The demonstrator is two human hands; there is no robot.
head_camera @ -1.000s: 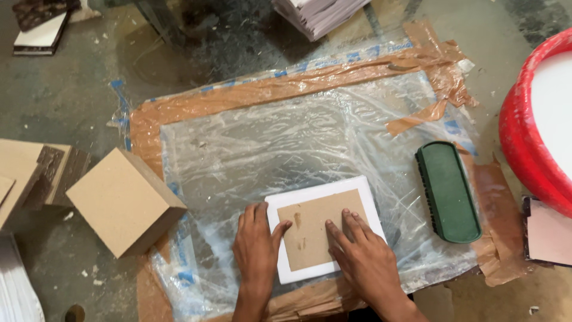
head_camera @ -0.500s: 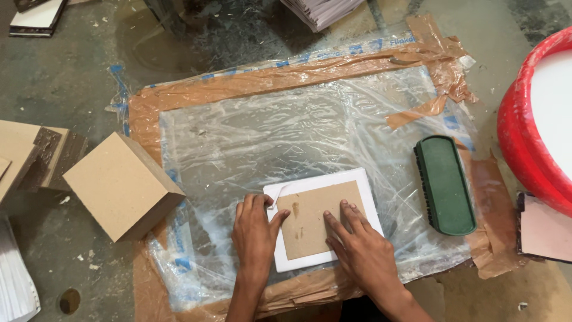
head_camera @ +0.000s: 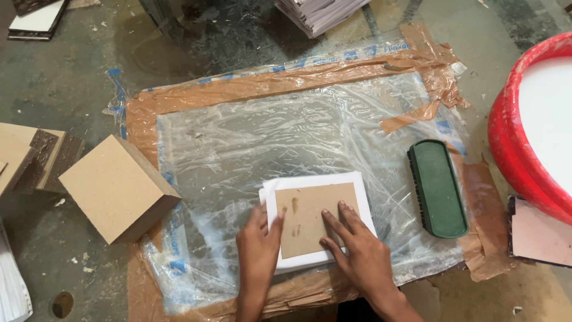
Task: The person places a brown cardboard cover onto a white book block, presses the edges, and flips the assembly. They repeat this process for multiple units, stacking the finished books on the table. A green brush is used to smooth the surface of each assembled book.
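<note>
Brown cardboard panel centred on white paper sheet at near edge of plastic-covered work board, pressed flat under open right hand, open left hand at paper's left edge; green brush block to right.

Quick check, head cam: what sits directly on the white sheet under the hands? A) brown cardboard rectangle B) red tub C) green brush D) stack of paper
A: the brown cardboard rectangle lies centred on the white sheet, with the left hand at its left edge and the right hand pressing its lower right; the green brush lies apart on the plastic to the right.
</note>
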